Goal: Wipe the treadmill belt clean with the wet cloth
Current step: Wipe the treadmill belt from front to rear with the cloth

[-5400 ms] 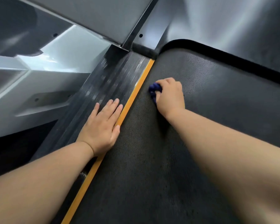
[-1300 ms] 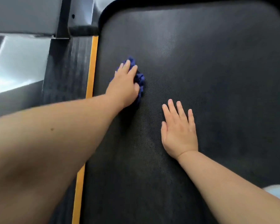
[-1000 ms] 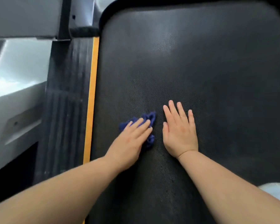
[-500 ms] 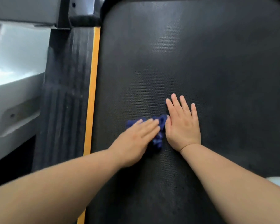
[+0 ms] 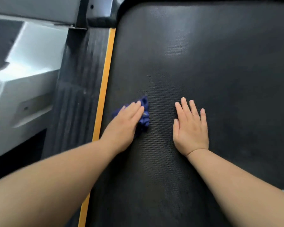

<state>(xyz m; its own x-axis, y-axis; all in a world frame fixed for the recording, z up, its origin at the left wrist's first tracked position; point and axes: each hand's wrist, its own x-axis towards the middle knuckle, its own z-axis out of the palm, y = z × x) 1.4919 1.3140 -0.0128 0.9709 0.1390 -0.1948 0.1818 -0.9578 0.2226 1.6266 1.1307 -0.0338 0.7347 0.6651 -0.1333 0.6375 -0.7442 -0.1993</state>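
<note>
In the head view, the left hand lies on the blue cloth with its fingers straight and close together; it presses the cloth down on the treadmill belt and does not grip it. The crumpled cloth is mostly under the palm and fingers, and only its edges show, beyond the fingertips and on the thumb side. It lies on the left part of the belt, near the yellow stripe that runs along the ribbed side rail. The right hand rests flat on the belt, fingers a little spread, and holds nothing. A strip of bare belt separates it from the cloth. Half a second ago the cloth was just beside the thumb of the right hand; now the left hand has carried it to the left, toward the stripe, while the right hand has stayed flat on the belt.
</note>
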